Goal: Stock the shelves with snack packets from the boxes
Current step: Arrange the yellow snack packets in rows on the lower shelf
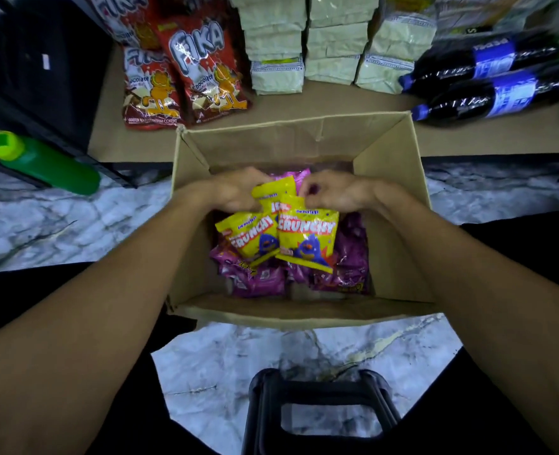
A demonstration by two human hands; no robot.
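Head view, looking down. An open cardboard box [394, 224] stood on the marble floor [41, 221] at the centre of the frame, against the front edge of a low brown shelf [304, 101]. Both hands were inside the box. The left hand [235, 192] was curled over the tops of several yellow packets [253, 238]. The right hand [334, 192] pinched the top edge of the rightmost of them. The bunch hung raised above a layer of purple packets [260, 282] on the box floor.

The shelf, across the top of the frame, already carried red wafer packs [202, 70], stacked pale green bags [334, 44] and two cola bottles [495, 77] lying flat.

Risks, as judged: the packets were held only by their slick top seams, so one could slide free as the bunch was lifted. The tall box wall might snag a dangling packet. Free shelf space appeared narrow, so a careless placement could topple the wafer packs or set the bottles rolling.
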